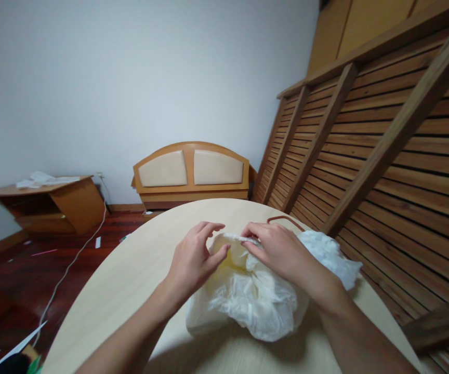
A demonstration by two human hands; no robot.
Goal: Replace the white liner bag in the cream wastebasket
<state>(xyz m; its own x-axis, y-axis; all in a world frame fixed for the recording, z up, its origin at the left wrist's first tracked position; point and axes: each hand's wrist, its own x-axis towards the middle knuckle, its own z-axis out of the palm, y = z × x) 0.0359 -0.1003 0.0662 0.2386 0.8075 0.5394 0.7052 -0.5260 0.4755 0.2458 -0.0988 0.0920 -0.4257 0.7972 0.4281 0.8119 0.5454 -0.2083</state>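
The right hand (278,248) pinches the rim of the bag (261,306), which sits on the round table (115,291) beneath its fingers, the left hand (194,254) curves widely parted and empty, and beyond the fingertips stand the headboard (190,162), slats (413,179) rightward, red floor (77,250) leftward.

Lower centre: bag (258,306), milky white, yellow tint showing inside. Right of it: second bag (330,257), cooler bluish white. Counter (127,291) pale cream, faintly grained. Mid-frame headboard (190,169) is orange-brown, two panels (162,169) cream. Right side: slatted frame (388,187), mid-brown, striped with dark lines. Lower left: floor (105,249) runs deep red-brown, cord (67,271) off-white. Wall (150,67) across upper frame: pale blue-grey.
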